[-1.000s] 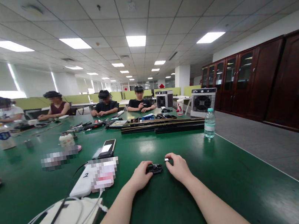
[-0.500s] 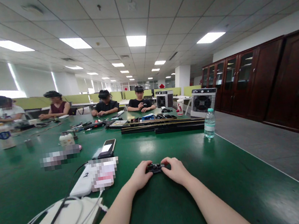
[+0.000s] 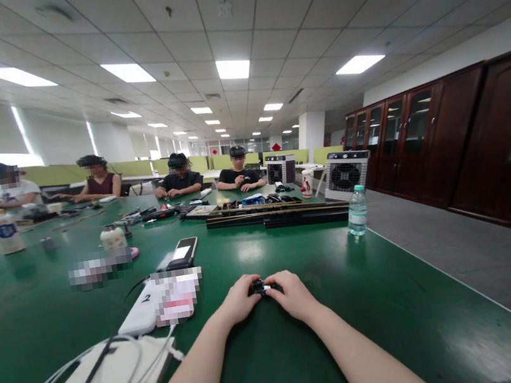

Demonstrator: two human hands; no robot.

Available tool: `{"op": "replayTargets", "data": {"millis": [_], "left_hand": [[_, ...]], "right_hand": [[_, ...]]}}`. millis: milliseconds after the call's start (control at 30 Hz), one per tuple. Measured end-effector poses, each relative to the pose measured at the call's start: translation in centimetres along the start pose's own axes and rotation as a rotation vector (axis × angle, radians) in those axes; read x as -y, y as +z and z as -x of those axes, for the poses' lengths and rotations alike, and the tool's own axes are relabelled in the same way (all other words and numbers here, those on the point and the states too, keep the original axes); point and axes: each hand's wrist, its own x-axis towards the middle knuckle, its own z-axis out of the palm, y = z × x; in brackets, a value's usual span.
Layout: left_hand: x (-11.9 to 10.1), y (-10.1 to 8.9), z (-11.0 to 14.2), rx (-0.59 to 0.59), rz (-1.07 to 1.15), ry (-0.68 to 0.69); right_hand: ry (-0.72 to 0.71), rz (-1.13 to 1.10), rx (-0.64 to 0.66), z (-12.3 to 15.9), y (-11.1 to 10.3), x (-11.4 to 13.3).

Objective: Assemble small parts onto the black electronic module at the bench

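Note:
Close in front of me, a small black part (image 3: 259, 288) is held just above or on the green table (image 3: 372, 327); I cannot tell which. A bright white or metallic bit shows on its right side. My left hand (image 3: 241, 298) pinches the part's left end between thumb and fingers. From the other side, my right hand (image 3: 294, 292) grips the right end with thumb and index finger. The fingers cover much of the part, and its exact kind is too small to make out.
To my left lie a white power bank (image 3: 138, 308), a phone (image 3: 184, 253) and a white box (image 3: 105, 377) with cables across it. A water bottle (image 3: 357, 211) stands at the right edge. Black bars (image 3: 278, 215) lie ahead, and several people sit beyond.
My right hand has shifted left, nearer to my left hand. Less of the black part shows between the fingers, and a white bit is visible. My left hand has hardly moved.

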Motion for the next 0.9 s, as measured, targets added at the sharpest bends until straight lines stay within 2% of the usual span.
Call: {"op": "replayTargets", "data": {"millis": [167,367,900], "left_hand": [[0.2,0.1,-0.1,0.010,-0.003,0.002],[0.2,0.1,-0.1,0.002,-0.001,0.008],[0.1,0.2,-0.1,-0.015,-0.012,-0.060]], "right_hand": [[-0.005,0.074,0.025,-0.1,0.7,-0.8],[0.063,0.146,0.045,-0.2,1.2,-1.4],[0.165,-0.043,0.017,-0.1,0.7,-2.6]]}}
